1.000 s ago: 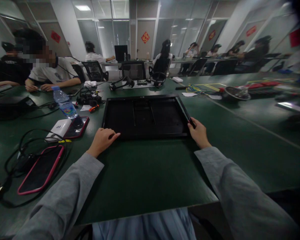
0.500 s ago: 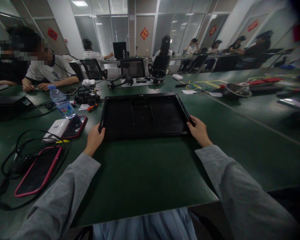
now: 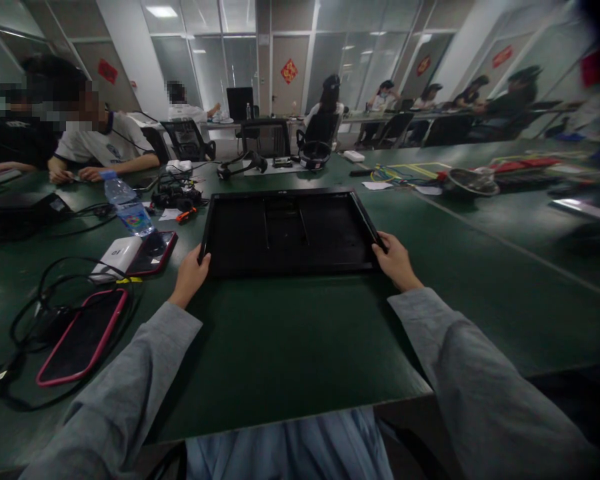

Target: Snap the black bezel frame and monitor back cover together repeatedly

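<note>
A black, shallow rectangular monitor housing lies on the green table in front of me, its hollow inside facing up, with two thin ridges in the middle. My left hand grips its left edge, thumb on top of the rim. On the opposite side my right hand is closed round the right edge in the same way. The fingers beneath both edges are hidden. Left of my left hand are a red-edged phone and a white box-shaped device.
A pink-framed phone lies among black cables at left. Beyond stand a tilted water bottle and a tangle of dark gear. Far right are a metal bowl and wires. Several people sit around; one is at left.
My view has shifted slightly, so the things on the left appear a little further right. Both hands keep their hold on the monitor housing, which has hardly moved.
</note>
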The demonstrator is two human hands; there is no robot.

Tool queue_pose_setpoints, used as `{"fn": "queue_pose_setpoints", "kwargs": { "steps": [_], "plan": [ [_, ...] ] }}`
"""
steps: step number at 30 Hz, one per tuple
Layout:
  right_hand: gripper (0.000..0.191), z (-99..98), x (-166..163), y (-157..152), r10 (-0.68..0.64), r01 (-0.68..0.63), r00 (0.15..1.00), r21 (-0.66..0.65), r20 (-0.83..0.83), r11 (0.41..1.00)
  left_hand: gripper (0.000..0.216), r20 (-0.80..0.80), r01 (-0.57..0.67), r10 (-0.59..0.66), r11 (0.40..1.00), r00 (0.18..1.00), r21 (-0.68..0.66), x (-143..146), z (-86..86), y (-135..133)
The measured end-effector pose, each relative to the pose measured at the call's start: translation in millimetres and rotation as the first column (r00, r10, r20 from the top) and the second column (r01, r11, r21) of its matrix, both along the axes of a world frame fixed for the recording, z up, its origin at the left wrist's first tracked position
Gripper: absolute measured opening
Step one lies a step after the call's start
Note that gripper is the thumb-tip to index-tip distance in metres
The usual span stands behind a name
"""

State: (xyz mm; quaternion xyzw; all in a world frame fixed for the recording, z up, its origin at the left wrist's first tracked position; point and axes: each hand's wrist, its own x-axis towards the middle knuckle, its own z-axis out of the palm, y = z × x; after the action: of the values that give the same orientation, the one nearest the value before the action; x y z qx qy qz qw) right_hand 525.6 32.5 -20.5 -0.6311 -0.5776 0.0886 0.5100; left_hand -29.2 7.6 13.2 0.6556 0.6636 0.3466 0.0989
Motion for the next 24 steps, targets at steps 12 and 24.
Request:
{"fn": "queue_pose_setpoints", "kwargs": {
  "steps": [12, 24],
  "plan": [
    [0.046, -8.0, 3, 10, -0.007, 0.007, 1.000, 0.016, -0.025, 1.000, 0.050, 0.062, -0.006, 0.007, 1.000, 0.998, -0.012, -6, -5.8, 4],
    [0.046, 3.0, -7, 2, -0.005, 0.006, 0.999, 0.009, -0.054, 1.000, 0.057, 0.103, -0.005, 0.014, 0.996, 0.995, -0.092, -15, -6.2, 10]
  ]
}}
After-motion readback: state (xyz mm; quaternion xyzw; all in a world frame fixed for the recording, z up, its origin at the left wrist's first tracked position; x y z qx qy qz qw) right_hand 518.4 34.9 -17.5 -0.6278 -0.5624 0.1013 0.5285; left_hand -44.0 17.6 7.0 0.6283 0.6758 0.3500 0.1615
